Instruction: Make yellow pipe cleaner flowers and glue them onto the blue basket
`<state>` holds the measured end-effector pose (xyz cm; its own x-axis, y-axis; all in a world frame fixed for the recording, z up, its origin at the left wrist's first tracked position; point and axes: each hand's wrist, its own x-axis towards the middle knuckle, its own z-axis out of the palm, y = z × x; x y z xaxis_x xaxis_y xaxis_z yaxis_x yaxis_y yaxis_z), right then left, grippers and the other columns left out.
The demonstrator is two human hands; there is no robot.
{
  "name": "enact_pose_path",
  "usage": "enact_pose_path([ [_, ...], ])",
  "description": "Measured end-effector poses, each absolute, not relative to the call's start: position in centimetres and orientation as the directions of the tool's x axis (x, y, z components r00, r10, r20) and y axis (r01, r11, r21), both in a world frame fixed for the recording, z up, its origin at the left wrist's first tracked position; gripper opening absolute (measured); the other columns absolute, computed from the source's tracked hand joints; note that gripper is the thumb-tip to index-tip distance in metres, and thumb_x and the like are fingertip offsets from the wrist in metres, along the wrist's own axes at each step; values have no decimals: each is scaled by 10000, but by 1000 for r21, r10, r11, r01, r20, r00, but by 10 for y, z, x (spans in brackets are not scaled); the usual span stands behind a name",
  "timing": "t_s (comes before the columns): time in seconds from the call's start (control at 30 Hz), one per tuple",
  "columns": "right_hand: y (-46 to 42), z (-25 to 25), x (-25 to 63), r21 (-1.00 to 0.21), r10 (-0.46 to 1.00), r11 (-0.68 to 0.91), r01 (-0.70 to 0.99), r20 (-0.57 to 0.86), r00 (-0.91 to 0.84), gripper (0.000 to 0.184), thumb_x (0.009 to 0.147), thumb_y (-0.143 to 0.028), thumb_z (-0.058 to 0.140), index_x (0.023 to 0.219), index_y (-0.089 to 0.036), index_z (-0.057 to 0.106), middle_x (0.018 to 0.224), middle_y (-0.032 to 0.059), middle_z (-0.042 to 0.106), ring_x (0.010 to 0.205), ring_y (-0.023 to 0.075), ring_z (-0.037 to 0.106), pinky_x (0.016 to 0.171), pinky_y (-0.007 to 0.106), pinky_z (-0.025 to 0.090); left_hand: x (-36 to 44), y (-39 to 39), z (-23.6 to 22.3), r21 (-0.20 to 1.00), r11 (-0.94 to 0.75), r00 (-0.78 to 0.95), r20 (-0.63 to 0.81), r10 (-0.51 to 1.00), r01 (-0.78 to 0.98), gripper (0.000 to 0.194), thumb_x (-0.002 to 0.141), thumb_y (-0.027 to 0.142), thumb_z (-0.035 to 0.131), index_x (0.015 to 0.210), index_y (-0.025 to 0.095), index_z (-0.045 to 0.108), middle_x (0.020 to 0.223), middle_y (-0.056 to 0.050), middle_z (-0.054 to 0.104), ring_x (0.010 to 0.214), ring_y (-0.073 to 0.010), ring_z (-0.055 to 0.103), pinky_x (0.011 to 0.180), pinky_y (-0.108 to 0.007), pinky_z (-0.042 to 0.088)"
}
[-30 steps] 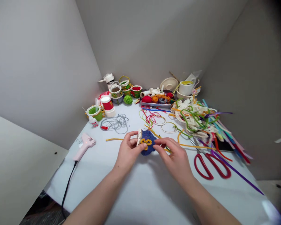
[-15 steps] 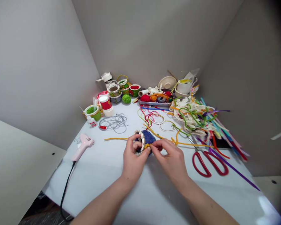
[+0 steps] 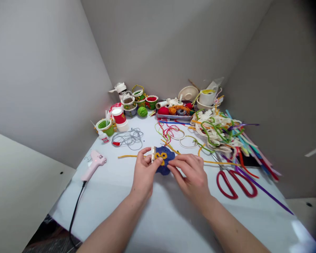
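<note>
A small blue yarn-covered basket (image 3: pixel 169 154) lies tipped on its side above the table, its white-trimmed rim facing left. Yellow loops form a flower (image 3: pixel 161 155) on its upper side. My left hand (image 3: pixel 145 172) grips the rim end, with the thumb pressed on the flower and the other fingers around and inside the rim. Close to the basket's base, the fingertips of my right hand (image 3: pixel 191 172) are pinched together against the blue side. Whether anything small sits between those fingertips is hidden. Yellow cord (image 3: pixel 221 163) runs along the table behind my hands.
A pink glue gun (image 3: pixel 94 163) lies left, its black cable trailing off the edge. Red-handled scissors (image 3: pixel 228 186) lie right, near a heap of lace and cords (image 3: pixel 216 130). Small decorated baskets (image 3: pixel 152 102), a green yarn ball (image 3: pixel 142 112) and a tray (image 3: pixel 173 117) stand behind.
The basket was turned with its opening more toward me and the flower pinched by both hands. Now it is rolled back, flower facing up, and my right fingertips have shifted to the blue side.
</note>
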<state>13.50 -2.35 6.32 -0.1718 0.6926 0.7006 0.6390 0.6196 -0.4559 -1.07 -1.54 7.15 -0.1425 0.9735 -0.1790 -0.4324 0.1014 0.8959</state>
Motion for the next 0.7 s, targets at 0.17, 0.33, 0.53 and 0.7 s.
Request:
enact_pose_path([
  [0.17,-25,61,129,-444,716,603,663,668,-204,51,851,-224,657,898,-214,643,881,39,657,859,204,581,792,384,355,-6,-20,68,859,143,-108,-223,969,-491,509,661,172,762,1068,205,459,796,-2,714,729,-143,655,722,-261,470],
  [0.33,-25,61,131,-430,726,617,659,634,-266,92,857,-205,644,949,-205,639,912,46,654,885,204,566,801,376,346,-8,-20,69,803,239,-62,-323,944,-546,463,633,172,774,1006,176,500,809,-12,697,744,-142,653,707,-244,457],
  [0.53,-22,62,132,-341,684,649,680,653,-325,102,881,-205,621,975,-206,661,892,44,667,850,194,559,776,370,329,-11,-16,70,802,266,-52,-345,937,-534,490,600,189,804,986,168,504,783,-21,700,708,-148,655,690,-257,468],
  [0.7,-23,63,130,-269,640,659,702,691,-336,59,897,-214,605,886,-209,663,848,32,689,827,190,550,762,364,326,-10,-15,70,822,245,-50,-314,948,-514,508,597,177,798,985,170,471,727,-12,709,623,-122,631,625,-231,460],
])
